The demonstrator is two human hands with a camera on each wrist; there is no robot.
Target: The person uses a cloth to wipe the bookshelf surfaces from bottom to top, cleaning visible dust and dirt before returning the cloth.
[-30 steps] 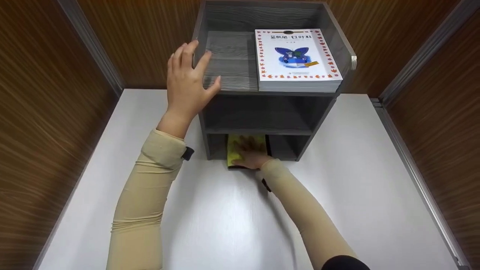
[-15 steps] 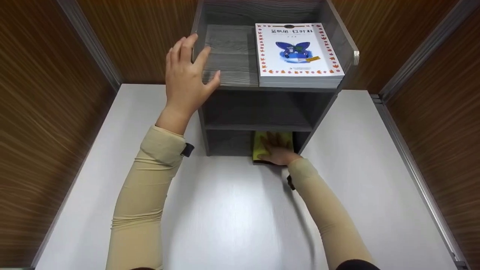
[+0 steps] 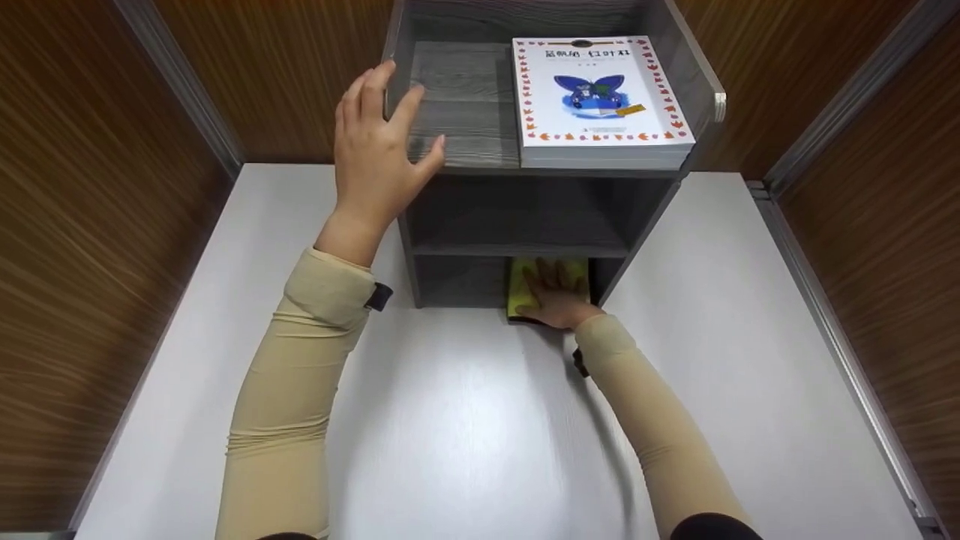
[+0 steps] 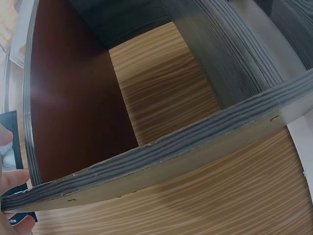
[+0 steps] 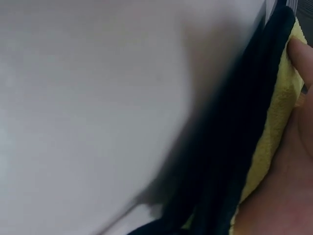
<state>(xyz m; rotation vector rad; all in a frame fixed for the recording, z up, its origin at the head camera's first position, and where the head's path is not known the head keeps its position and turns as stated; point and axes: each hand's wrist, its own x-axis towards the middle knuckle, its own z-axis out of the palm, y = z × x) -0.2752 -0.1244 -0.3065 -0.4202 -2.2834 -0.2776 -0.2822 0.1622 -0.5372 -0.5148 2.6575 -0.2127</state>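
Note:
A grey wood-grain shelf unit (image 3: 517, 214) stands upright on the white surface. At its top left, my left hand (image 3: 371, 154) holds the side panel (image 4: 161, 154), with fingers on both sides of the panel's edge. My right hand (image 3: 559, 304) lies flat, fingers spread, on a yellow cloth (image 3: 520, 292) with dark edging. It presses the cloth onto the right part of the lowest shelf. The cloth's front edge sticks out past the shelf front. In the right wrist view, the dark edging (image 5: 254, 117) shows beside the palm.
A stack of books (image 3: 600, 94) with a butterfly cover lies on the right of the top shelf. Below it is a middle shelf (image 3: 517, 247). Wood-grain walls (image 3: 97, 262) enclose the white surface (image 3: 450, 420) on the left, right and back.
My right hand has slid the cloth to the right along the lowest shelf, and has stayed nearly still over the last half second. My left hand keeps its hold on the panel.

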